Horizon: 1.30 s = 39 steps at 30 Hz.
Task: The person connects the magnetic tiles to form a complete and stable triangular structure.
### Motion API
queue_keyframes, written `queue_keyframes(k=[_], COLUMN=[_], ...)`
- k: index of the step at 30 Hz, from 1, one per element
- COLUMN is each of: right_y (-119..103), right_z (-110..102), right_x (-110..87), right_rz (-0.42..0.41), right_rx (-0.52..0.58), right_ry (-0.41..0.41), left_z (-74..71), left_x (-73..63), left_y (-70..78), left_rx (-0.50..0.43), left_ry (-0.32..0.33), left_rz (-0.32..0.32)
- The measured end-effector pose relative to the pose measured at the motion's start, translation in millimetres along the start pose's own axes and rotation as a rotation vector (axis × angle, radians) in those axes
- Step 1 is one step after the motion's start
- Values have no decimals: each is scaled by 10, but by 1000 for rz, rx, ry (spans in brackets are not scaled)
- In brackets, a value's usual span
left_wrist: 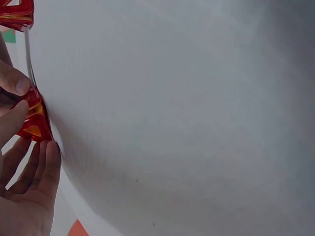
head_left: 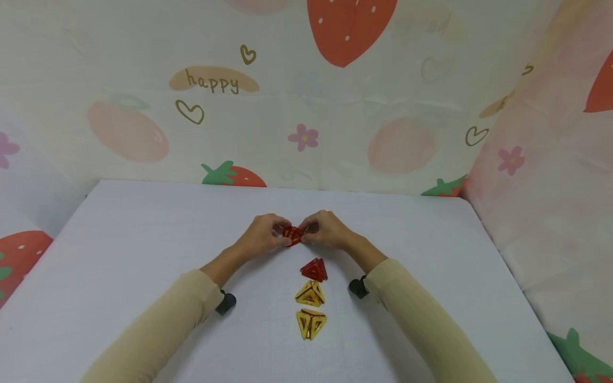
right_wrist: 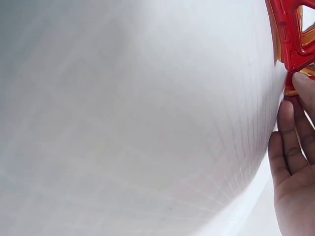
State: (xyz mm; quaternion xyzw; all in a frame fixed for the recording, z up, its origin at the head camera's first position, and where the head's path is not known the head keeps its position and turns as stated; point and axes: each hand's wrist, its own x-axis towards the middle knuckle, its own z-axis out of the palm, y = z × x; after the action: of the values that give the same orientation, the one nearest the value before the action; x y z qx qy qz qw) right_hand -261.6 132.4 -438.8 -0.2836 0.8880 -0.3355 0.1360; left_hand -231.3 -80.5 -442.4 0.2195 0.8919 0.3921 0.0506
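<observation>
Between both hands, on the far part of the table, is a red piece with orange inside, made of triangular frame tiles. My left hand pinches its left side with thumb and fingers. On the other side my right hand pinches the same piece. In the left wrist view the red piece sits low against the white surface, held by fingers of both hands. The right wrist view shows my right thumb and fingers at the edge, partly cut off. Nearer me stands a finished-looking red pyramid.
Two yellow pyramids of triangular frames, one behind the other, stand in a line toward me below the red one. The white table meets a strawberry-printed backdrop at its far edge.
</observation>
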Motion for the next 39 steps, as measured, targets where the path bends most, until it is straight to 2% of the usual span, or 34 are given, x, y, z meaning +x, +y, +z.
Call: queue_keyframes(k=[15,21,29,39], right_y=[-56,-107,-144,-179], right_z=[9,29,67,90], right_x=[-31,-35,-95,-177], right_rz=[-9,-17,-35,-81], right_rx=[-30,-51,-53,-46], right_ry=[-11,-28,-31,-63], left_z=[39,39,54,78], left_x=[-42,-80,-168,-275], left_y=[-3,3,22,26], left_rx=[-29,-35,-64,-43], left_ry=[43,58,48,46], left_rz=[26,-9,-61,-6])
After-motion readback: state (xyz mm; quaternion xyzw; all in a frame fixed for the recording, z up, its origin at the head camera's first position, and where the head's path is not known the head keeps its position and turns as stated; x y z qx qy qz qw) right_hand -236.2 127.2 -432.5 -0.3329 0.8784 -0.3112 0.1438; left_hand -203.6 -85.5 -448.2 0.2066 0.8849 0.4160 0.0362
